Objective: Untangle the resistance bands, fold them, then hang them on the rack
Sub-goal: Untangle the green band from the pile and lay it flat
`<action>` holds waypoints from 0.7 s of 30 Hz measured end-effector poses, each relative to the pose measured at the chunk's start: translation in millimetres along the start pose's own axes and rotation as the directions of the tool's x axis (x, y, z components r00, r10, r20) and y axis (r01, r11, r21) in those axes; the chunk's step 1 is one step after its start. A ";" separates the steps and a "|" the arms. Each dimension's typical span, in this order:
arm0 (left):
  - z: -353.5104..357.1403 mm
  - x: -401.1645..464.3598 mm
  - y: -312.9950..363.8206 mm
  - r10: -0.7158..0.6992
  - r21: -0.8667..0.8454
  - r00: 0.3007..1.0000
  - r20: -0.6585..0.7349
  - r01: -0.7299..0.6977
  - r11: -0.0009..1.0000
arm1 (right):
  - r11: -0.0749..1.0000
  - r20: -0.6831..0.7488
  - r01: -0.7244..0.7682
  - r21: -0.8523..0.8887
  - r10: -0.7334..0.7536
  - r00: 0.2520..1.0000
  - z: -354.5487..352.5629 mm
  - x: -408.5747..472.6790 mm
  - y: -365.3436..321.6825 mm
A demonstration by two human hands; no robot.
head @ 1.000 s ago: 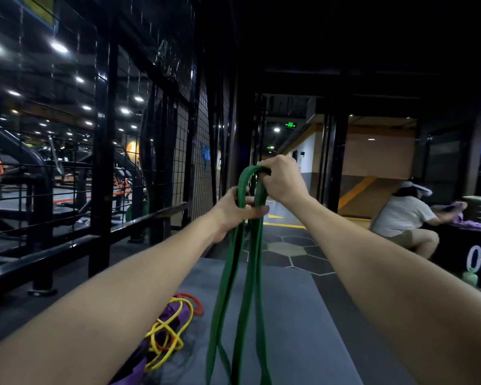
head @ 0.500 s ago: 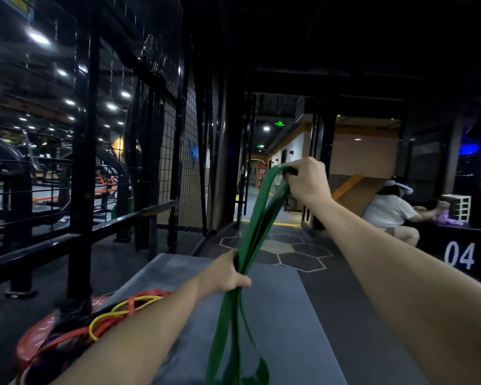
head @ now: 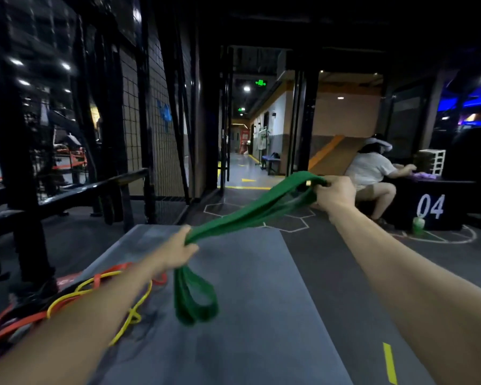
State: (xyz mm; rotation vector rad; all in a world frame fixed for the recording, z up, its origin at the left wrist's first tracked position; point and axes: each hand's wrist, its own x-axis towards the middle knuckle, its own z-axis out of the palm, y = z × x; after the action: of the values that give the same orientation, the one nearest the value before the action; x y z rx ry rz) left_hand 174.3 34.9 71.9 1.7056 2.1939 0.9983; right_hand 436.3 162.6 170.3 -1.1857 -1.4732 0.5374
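Note:
A green resistance band (head: 245,211), doubled over into several strands, stretches between my two hands above a grey mat (head: 256,315). My right hand (head: 335,191) grips its upper end, out to the right. My left hand (head: 178,252) grips the strands lower down at the centre, and two loops of the band hang below that hand. A tangle of yellow, orange and red bands (head: 75,298) lies on the mat's left edge, partly hidden behind my left forearm.
A black metal rack with rails and wire mesh (head: 75,187) stands along the left. A person (head: 372,173) crouches at the right beside a black box marked 04 (head: 431,207), with a green bottle (head: 418,225) at its foot. A corridor opens ahead.
My right hand has swung the band's upper end out to the right and lower. My left hand has slid down the strands, so the band now runs slanted rather than hanging upright.

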 end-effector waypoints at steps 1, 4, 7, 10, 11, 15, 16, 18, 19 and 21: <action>-15.5 11.1 -5.0 0.015 0.067 1.000 -0.001 -0.015 0.998 | 0.999 0.006 -0.038 0.021 0.038 0.999 12.9 1.1 14.3; -54.8 50.3 -23.8 0.029 0.242 0.999 0.043 -0.038 0.970 | 0.978 0.056 -0.152 0.141 0.145 0.988 58.2 1.6 50.3; -61.0 84.4 -43.8 -0.024 0.375 0.993 0.118 -0.022 0.927 | 0.884 0.163 -0.322 0.338 0.282 0.946 98.4 0.9 83.8; -20.3 107.2 -65.9 -0.044 0.454 0.980 0.196 -0.051 0.890 | 0.805 0.236 -0.476 0.354 0.416 0.878 127.6 -4.1 139.0; 2.0 111.9 -75.8 -0.051 0.484 0.974 0.219 -0.063 0.873 | 0.795 0.241 -0.514 0.322 0.457 0.856 133.0 -7.4 160.2; 103.9 120.9 -107.2 -0.123 0.526 0.940 0.319 -0.068 0.848 | 0.808 0.178 -0.559 0.185 0.532 0.828 136.6 -12.7 238.8; 125.4 122.2 -109.8 -0.138 0.533 0.930 0.341 -0.071 0.843 | 0.821 0.147 -0.552 0.142 0.534 0.832 132.9 -11.8 253.7; 157.6 124.0 -108.3 -0.136 0.537 0.924 0.356 -0.083 0.840 | 0.842 0.079 -0.534 0.075 0.529 0.845 123.4 -7.3 276.6; 169.2 125.3 -106.2 -0.130 0.536 0.927 0.353 -0.086 0.840 | 0.850 0.050 -0.525 0.046 0.523 0.851 118.1 -5.8 283.7; 184.7 127.6 -104.2 -0.110 0.542 0.936 0.334 -0.095 0.835 | 0.861 0.030 -0.509 -0.003 0.509 0.860 110.7 -6.4 293.2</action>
State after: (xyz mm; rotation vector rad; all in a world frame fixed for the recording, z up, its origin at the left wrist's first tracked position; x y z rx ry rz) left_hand 148.5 211.8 -99.2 1.8968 2.3597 0.0040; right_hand 443.2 302.3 -110.2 -1.5805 -1.1694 0.9195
